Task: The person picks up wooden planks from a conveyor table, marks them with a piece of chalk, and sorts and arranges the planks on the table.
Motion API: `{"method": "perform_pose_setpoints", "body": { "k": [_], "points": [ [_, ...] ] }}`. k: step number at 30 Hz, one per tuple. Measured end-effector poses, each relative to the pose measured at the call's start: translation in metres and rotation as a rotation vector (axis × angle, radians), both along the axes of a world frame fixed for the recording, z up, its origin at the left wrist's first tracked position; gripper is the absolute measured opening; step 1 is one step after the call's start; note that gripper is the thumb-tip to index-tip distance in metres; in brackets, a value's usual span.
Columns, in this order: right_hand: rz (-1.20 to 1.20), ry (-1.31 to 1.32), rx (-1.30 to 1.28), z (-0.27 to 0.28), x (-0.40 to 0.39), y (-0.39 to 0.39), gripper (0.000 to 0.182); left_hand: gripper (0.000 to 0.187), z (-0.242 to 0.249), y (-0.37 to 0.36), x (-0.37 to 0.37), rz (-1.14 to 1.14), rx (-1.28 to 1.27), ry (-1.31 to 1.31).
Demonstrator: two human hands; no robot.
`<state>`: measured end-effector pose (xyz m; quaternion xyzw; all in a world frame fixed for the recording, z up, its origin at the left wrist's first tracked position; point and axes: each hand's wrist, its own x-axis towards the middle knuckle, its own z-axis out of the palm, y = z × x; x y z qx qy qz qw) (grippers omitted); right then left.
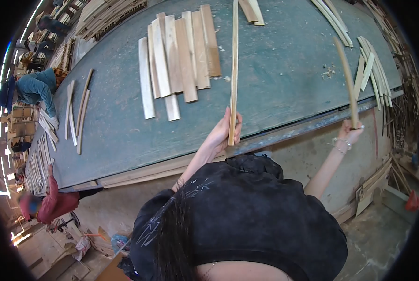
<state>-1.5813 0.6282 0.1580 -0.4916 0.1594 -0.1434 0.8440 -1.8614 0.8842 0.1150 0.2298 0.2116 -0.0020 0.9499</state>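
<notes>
My left hand (226, 129) is closed round the lower end of a long narrow wooden strip (234, 70), which points away from me over the green table (275, 61). Farther right, my right hand (352, 132) grips the near end of a second strip (346, 70), slightly blurred, at the table's front edge. A bracelet is on that wrist. Beyond and left of my left hand, several flat wooden slats (174, 61) lie side by side on the table.
Curved strips (376, 70) lie at the table's right end, with more slats (251, 11) at the far edge. Wood shavings (329, 72) are scattered nearby. Thin strips (83, 112) lie at the left. A person in blue (36, 86) and a person in red (55, 203) are by the left end.
</notes>
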Motion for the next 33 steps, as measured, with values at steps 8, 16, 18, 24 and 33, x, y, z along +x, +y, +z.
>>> {"method": "perform_pose_setpoints", "body": {
  "k": [8,16,18,24,33],
  "points": [
    [0.621,0.297,-0.757,-0.061,0.302,-0.16,0.033,0.046,0.064,-0.088,0.17,0.04,0.156,-0.119],
    [0.915,0.325,-0.578,-0.077,0.207,-0.107,0.032,0.048,0.091,-0.152,0.221,-0.046,0.103,-0.102],
    [0.952,0.295,-0.536,-0.076,0.196,-0.094,0.029,0.05,0.094,-0.163,0.225,-0.05,0.073,-0.074],
    [1.092,0.122,-0.404,-0.092,0.183,-0.06,0.017,0.051,0.056,-0.193,0.223,0.064,-0.395,0.26],
    [1.185,-0.092,-0.492,-0.083,0.159,0.001,0.014,0.058,0.032,-0.212,0.199,0.002,0.227,0.276]
  ]
}}
